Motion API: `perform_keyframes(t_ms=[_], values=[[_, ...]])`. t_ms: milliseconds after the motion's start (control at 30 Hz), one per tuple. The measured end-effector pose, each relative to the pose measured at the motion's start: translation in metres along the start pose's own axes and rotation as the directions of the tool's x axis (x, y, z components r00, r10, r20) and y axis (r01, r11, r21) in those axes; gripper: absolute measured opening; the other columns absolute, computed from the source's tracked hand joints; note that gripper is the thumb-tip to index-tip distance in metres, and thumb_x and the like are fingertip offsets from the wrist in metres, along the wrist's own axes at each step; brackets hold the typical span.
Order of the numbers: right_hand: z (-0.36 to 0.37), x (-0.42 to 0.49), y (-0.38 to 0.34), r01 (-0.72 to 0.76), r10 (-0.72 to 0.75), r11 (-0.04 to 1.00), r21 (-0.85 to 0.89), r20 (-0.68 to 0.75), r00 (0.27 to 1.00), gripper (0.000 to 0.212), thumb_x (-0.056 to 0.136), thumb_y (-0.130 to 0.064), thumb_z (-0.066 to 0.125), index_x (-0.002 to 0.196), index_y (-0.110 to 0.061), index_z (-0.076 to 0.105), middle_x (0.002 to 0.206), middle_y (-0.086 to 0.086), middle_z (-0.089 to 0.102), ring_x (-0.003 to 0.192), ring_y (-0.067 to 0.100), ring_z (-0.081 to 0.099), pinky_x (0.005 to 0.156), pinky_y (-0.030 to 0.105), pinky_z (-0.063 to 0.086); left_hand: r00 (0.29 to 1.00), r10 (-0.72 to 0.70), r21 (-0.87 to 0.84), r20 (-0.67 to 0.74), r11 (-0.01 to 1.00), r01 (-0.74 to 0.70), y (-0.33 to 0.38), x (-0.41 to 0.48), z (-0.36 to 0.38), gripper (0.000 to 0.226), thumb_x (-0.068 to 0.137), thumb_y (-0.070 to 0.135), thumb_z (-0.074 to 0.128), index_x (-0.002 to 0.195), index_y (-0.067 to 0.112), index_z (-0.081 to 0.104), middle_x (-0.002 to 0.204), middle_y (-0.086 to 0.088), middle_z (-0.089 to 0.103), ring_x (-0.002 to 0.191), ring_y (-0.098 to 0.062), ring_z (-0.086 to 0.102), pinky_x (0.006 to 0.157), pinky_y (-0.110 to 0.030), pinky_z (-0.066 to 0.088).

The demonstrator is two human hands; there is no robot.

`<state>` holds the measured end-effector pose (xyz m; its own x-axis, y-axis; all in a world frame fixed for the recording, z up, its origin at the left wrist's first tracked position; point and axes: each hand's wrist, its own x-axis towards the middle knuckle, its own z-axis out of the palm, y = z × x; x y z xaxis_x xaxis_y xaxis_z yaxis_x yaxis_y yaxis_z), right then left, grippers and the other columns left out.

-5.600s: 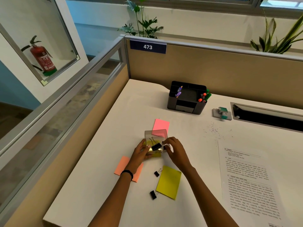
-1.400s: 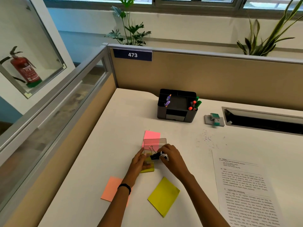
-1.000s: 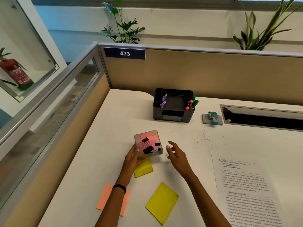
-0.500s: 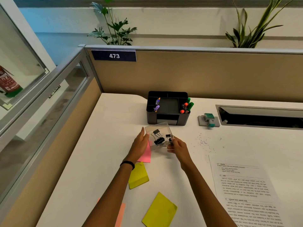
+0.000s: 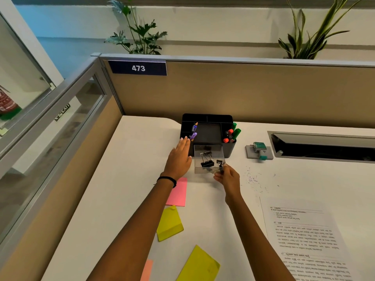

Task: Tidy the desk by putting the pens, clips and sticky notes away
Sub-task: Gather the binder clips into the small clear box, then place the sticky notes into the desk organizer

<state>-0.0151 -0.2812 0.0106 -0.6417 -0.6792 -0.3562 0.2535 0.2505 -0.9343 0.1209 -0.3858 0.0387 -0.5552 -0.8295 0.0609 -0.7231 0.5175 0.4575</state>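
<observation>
Clear plastic drawer (image 5: 209,159) with binder clips (image 5: 207,163) at the front slot of the black organiser (image 5: 207,126), long axis aimed straight in. Near-right corner pinched by right hand (image 5: 228,176), in front of the organiser; left hand (image 5: 179,157) flat, fingers straight, against its left wall.

White desk (image 5: 125,179) carries black plastic organiser box (image 5: 207,120), grey-and-teal stamp (image 5: 258,152), pink sticky note (image 5: 178,193), small yellow sticky note (image 5: 169,225), large yellow sticky note (image 5: 199,265), orange sticky note (image 5: 147,270), printed paper sheet (image 5: 308,240).

orange note (image 5: 148,269) cut by bottom edge; sheet (image 5: 308,240) text likely unreadable
</observation>
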Motion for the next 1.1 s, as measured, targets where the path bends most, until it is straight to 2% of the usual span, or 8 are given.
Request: perform_keyframes(t_ms=[300,400,500,633,767,833,1000,1100], values=[[0.015,0.009,-0.01,-0.045,0.046,0.998,0.037,-0.034,0.998,0.033,0.099,-0.022,0.039,0.124,-0.002,0.051,0.102,0.017,0.059,0.089,0.026,0.06,0.087,0.036,0.053,0.999,0.032,-0.034,-0.033,0.999,-0.033,-0.006,-0.002,0.0,0.055,0.095,-0.002,0.033,0.147,0.006,0.015,0.157,-0.011,0.014,0.146,-0.023,0.011,0.111,-0.03,0.033],[0.02,0.014,-0.017,-0.124,0.126,0.982,0.141,-0.01,0.992,0.033,0.098,-0.02,0.042,0.125,-0.002,0.049,0.104,0.016,0.057,0.094,0.026,0.06,0.088,0.034,0.052,0.999,0.038,-0.036,-0.027,0.999,-0.039,-0.006,-0.002,0.0,0.056,0.095,-0.003,0.033,0.147,0.006,0.014,0.157,-0.011,0.012,0.146,-0.023,0.01,0.11,-0.028,0.032],[0.024,0.022,-0.028,-0.262,0.251,0.909,0.323,0.076,0.965,0.033,0.098,-0.016,0.041,0.127,0.0,0.045,0.116,0.016,0.055,0.113,0.03,0.057,0.098,0.037,0.048,0.999,0.039,-0.038,-0.019,0.998,-0.04,-0.009,-0.001,0.0,0.058,0.094,-0.005,0.033,0.147,0.006,0.014,0.158,-0.01,0.011,0.146,-0.022,0.009,0.11,-0.026,0.029],[0.027,0.03,-0.044,-0.318,0.287,0.855,0.409,0.136,0.948,0.035,0.099,-0.013,0.039,0.13,0.001,0.043,0.133,0.021,0.051,0.12,0.029,0.055,0.105,0.036,0.044,1.0,0.021,-0.034,-0.02,0.999,-0.021,-0.01,0.0,0.001,0.056,0.095,-0.002,0.034,0.147,0.007,0.014,0.157,-0.011,0.012,0.146,-0.021,0.01,0.111,-0.025,0.026],[0.03,0.034,-0.057,-0.344,0.301,0.832,0.435,0.167,0.939,0.034,0.096,-0.004,0.039,0.129,0.004,0.04,0.134,0.024,0.048,0.12,0.032,0.054,0.098,0.036,0.046,1.0,0.0,-0.027,-0.02,1.0,-0.001,-0.009,0.001,0.001,0.056,0.096,0.001,0.036,0.147,0.008,0.014,0.157,-0.011,0.012,0.145,-0.023,0.012,0.11,-0.025,0.027],[0.031,0.033,-0.058,-0.345,0.294,0.843,0.413,0.183,0.938,0.039,0.095,0.0,0.037,0.134,0.004,0.034,0.138,0.024,0.044,0.121,0.033,0.053,0.101,0.039,0.044,1.0,0.005,-0.028,-0.018,1.0,-0.006,-0.009,0.0,0.001,0.056,0.096,0.0,0.036,0.147,0.008,0.014,0.157,-0.011,0.013,0.145,-0.023,0.013,0.11,-0.026,0.028],[0.03,0.025,-0.053,-0.317,0.233,0.879,0.356,0.259,0.937,0.063,0.096,0.002,0.035,0.148,-0.013,0.003,0.151,0.019,0.026,0.127,0.034,0.048,0.104,0.046,0.04,1.0,0.011,0.0,-0.007,1.0,-0.011,-0.009,0.001,-0.002,0.057,0.095,-0.001,0.035,0.147,0.007,0.013,0.158,-0.011,0.011,0.145,-0.022,0.011,0.108,-0.027,0.032],[0.028,0.026,-0.051,-0.305,0.217,0.889,0.341,0.274,0.937,0.06,0.099,-0.004,0.035,0.147,-0.016,0.003,0.152,0.015,0.028,0.127,0.032,0.048,0.104,0.047,0.04,1.0,0.003,-0.007,-0.001,1.0,-0.003,-0.009,0.001,-0.002,0.057,0.095,-0.001,0.036,0.147,0.008,0.013,0.158,-0.011,0.011,0.145,-0.022,0.013,0.107,-0.028,0.034]])
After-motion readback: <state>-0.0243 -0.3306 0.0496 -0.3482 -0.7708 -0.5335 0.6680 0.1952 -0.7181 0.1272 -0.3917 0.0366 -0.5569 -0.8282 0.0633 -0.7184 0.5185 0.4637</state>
